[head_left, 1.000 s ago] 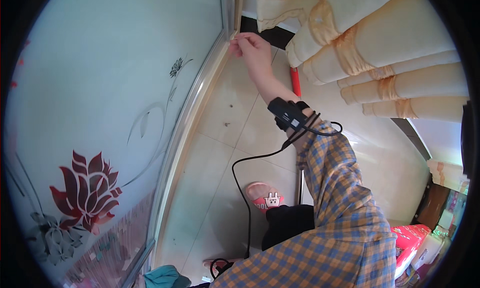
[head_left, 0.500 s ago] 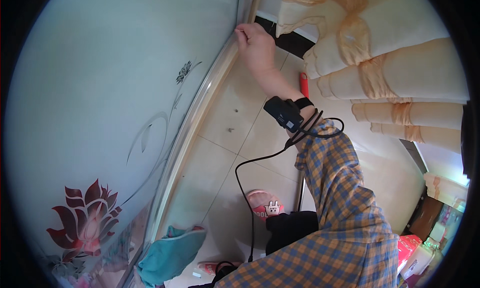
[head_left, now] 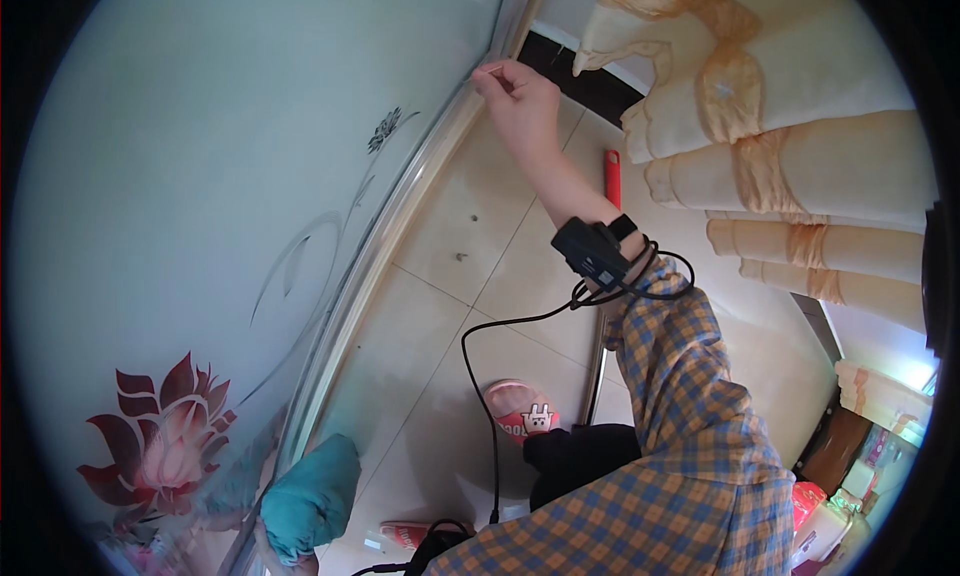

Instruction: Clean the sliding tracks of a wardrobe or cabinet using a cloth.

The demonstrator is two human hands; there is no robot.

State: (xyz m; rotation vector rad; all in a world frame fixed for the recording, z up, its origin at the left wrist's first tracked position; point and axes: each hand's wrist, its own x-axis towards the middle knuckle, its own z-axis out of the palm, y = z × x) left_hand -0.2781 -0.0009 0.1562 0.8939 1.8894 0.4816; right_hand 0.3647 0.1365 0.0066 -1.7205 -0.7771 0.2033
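Teal cloth [head_left: 315, 491] shifted, left hand [head_left: 268, 550] clutching it; right hand [head_left: 528, 106], grip pressed together; pink slipper [head_left: 508, 396] bears lettering.

Bunched into a rounded, creased bundle of teal cloth [head_left: 318, 484], held close by the near end of the long framed edge of a frosted glass panel [head_left: 210, 196] printed with a red flower and thin grey stems.

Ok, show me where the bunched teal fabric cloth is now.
In the head view, the bunched teal fabric cloth is at the lower left, in the left hand, to the lower right of the red flower print on the frosted glass panel.
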